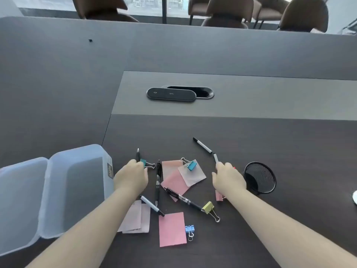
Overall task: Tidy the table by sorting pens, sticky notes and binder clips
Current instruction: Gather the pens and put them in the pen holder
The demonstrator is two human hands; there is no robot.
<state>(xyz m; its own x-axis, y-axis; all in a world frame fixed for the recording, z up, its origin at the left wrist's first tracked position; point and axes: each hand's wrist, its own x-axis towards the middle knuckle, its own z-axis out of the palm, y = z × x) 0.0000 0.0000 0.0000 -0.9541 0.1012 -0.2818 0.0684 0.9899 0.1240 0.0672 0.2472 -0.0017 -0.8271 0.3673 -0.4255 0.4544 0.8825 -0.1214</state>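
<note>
Pens, sticky notes and binder clips lie scattered on the dark table. My left hand (132, 176) is closed over a dark pen (137, 154) next to a teal binder clip (147, 164). My right hand (228, 178) grips a white marker (215, 158) by its lower end. Another white marker (202, 145) lies beyond it. Between the hands lie a black pen (158, 180), pink sticky notes (174, 180) and a blue clip (190, 165). Nearer me are a black pen (183, 198), a yellow clip (209, 208), a white marker (151, 205), a pink note (172, 229) and a light-blue clip (190, 230).
An open translucent plastic box (58, 190) stands at the left. A black mesh pen cup (259, 177) sits just right of my right hand. A black oval cable hatch (172, 94) lies further back. Brown chairs (228, 12) stand beyond the table's far edge.
</note>
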